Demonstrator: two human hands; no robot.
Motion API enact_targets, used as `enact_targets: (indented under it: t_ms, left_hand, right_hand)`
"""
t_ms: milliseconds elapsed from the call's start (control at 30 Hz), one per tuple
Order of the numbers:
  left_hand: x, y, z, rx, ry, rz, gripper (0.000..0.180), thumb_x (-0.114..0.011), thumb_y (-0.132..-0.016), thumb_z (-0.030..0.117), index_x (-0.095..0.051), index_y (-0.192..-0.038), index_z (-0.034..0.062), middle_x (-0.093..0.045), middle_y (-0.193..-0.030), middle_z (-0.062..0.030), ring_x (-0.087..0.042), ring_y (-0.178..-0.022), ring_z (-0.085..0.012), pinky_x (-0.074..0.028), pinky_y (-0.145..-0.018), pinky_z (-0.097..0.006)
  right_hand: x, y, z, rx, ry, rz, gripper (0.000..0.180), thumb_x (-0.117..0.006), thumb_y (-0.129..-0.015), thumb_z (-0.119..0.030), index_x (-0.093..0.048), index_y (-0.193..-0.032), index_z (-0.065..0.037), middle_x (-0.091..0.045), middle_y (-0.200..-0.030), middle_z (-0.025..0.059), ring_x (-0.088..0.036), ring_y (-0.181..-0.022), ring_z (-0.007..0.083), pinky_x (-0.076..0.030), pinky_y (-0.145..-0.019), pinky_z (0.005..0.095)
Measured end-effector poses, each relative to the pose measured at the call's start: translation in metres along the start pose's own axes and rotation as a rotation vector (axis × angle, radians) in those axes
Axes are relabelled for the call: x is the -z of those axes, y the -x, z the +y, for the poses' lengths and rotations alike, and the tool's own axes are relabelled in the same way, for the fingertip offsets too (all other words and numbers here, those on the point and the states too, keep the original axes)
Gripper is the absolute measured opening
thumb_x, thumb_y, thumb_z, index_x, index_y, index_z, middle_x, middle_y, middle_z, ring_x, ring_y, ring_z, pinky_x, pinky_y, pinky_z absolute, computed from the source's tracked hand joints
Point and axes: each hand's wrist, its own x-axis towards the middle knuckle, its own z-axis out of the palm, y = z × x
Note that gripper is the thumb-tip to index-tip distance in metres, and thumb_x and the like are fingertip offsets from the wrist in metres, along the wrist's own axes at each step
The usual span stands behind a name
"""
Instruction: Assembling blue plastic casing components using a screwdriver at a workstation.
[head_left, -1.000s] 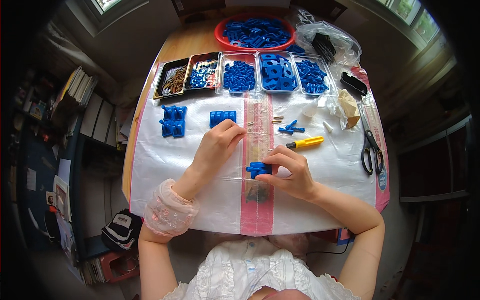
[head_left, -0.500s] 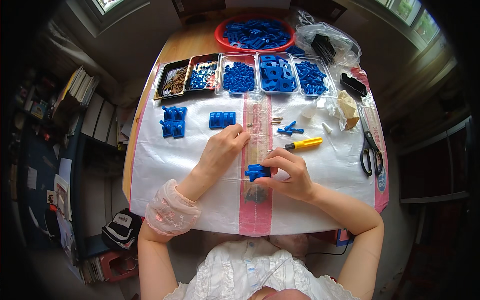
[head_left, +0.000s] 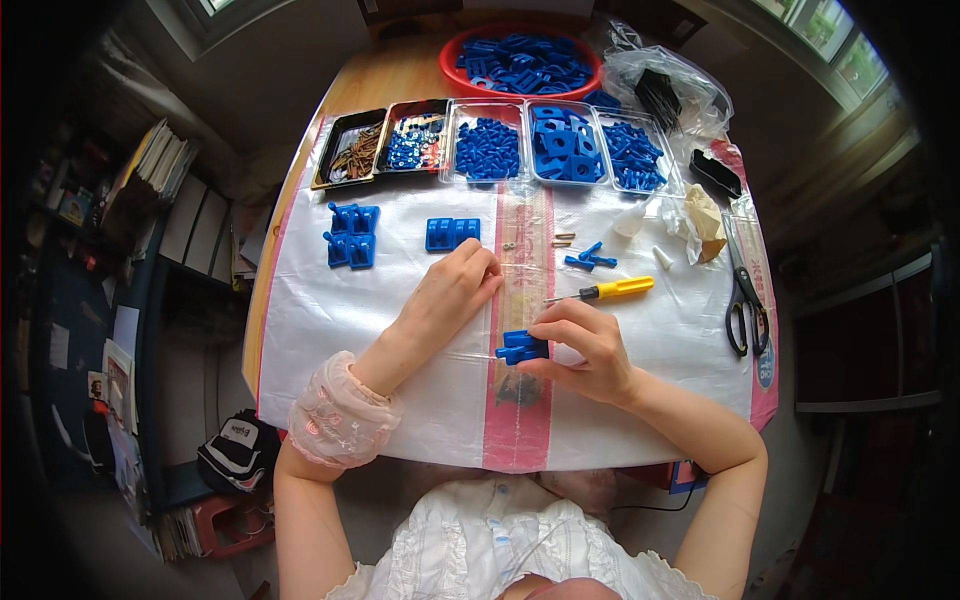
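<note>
Right grip (head_left: 590, 350) pinches blue assembly (head_left: 514, 348), left grip (head_left: 447, 297) unclear; red basin (head_left: 450, 72) holds blue pieces (head_left: 525, 62).

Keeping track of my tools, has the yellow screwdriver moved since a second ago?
No; against the pink-edged stripe, the yellow screwdriver hasn't visibly shifted either way.

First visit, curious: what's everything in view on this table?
Sheet: 1, white-pink, covering table
Bowl: 1, red, far end
Trays: 5, black or clear, far row
Bag: 1, clear, far right
Case: 1, black, near bag
Blocks: several, blue, left
Screwdriver: 1, yellow, right of centre
Sticks: several, blue, beyond screwdriver
Pins: about 2, brassy, beyond sticks
Tiny bits: uncountable, pale, centre
Cone: 1, white, near screwdriver
Crumpled paper: 1, tan, beyond cone
Scissors: 1, black, right edge
Left hand: 1, bare, centre
Right hand: 1, bare, holding blue block
</note>
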Motion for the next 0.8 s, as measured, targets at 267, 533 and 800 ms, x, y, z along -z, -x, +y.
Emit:
enact_targets:
  t_ms: [267,533,800]
  left_hand:
    - [0.001,0.002,0.004,-0.025,-0.039,0.019,0.01,-0.07,-0.093,0.005,-0.064,-0.098,-0.0005,-0.061,-0.093,-0.0128,-0.067,-0.08,-0.0301,-0.055,-0.072,-0.038]
    - [0.006,0.007,0.008,0.006,-0.041,0.009,0.008,-0.07,-0.093,0.007,-0.065,-0.097,0.0021,-0.059,-0.092,-0.0119,-0.066,-0.079,-0.0306,-0.054,-0.071,-0.039]
    - [0.005,0.006,0.006,-0.051,-0.051,0.038,0.007,-0.07,-0.093,0.007,-0.066,-0.096,0.0028,-0.06,-0.091,-0.0116,-0.066,-0.079,-0.0308,-0.054,-0.071,-0.04]
  right_hand:
    - [0.001,0.0,-0.001,-0.021,0.016,-0.011,0.037,-0.091,-0.073,-0.024,-0.069,-0.096,-0.005,-0.067,-0.092,0.0077,-0.067,-0.079,0.0243,-0.054,-0.065,0.0347]
    - [0.004,-0.005,-0.002,0.051,0.119,0.015,0.037,-0.091,-0.072,-0.029,-0.07,-0.094,-0.006,-0.07,-0.098,0.0067,-0.068,-0.098,0.0271,-0.056,-0.075,0.0353]
    - [0.003,-0.002,-0.001,0.035,0.11,-0.028,0.038,-0.089,-0.073,-0.032,-0.07,-0.094,-0.007,-0.07,-0.1,0.0084,-0.067,-0.11,0.0304,-0.052,-0.091,0.0433]
